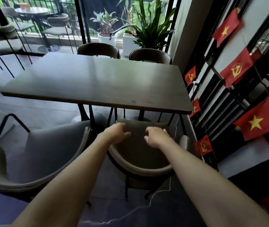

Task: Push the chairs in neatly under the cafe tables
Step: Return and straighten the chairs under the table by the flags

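A dark rectangular cafe table (pixel 97 79) stands in front of me. Below its near edge is a brown padded chair (pixel 140 154) with a curved pale backrest, its seat front just under the tabletop. My left hand (pixel 115 132) and my right hand (pixel 155 134) hover over the seat with curled, spread fingers, holding nothing. A second grey chair (pixel 45 149) stands to the left, turned at an angle and away from the table. Two more chairs (pixel 98 49) (pixel 150 55) sit tucked at the far side.
A wall with red flags (pixel 235 71) on a string runs close along the right. A white cable (pixel 155 194) trails on the floor under the near chair. Potted plants (pixel 106 28) stand behind the table. Another round table (pixel 32 11) with chairs is at the far left.
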The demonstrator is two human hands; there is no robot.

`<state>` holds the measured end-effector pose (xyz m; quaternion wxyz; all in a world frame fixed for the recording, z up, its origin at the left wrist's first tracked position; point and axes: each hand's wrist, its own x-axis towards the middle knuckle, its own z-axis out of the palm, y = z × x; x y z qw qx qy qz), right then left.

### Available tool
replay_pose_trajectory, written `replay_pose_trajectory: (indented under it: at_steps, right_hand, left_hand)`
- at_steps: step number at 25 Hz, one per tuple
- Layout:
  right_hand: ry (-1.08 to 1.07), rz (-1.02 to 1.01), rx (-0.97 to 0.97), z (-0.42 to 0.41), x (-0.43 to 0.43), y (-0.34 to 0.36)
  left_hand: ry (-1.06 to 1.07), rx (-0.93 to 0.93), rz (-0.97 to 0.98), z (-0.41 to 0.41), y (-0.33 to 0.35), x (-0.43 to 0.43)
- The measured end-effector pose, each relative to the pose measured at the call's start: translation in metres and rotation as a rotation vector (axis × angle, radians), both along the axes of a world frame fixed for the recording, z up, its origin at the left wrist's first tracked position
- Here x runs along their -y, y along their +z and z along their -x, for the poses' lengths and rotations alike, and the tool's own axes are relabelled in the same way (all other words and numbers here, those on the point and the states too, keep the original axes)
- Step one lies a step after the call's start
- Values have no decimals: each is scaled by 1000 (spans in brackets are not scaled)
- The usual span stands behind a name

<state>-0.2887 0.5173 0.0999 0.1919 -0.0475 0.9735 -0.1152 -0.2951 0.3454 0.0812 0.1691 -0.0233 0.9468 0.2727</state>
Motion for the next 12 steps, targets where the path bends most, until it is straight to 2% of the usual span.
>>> replay_pose_trajectory:
  at_steps: [3,7,12]
  right_hand:
    - [-24,14,-102,-15,35,35]
    - [-22,52,-162,-42,85,60]
    - [66,137,-239,-85,169,56]
  left_hand:
    - [31,-128,-21,-8,37,33]
    - [180,-281,-17,-39,71,89]
    - [407,-371,-15,-89,66,182]
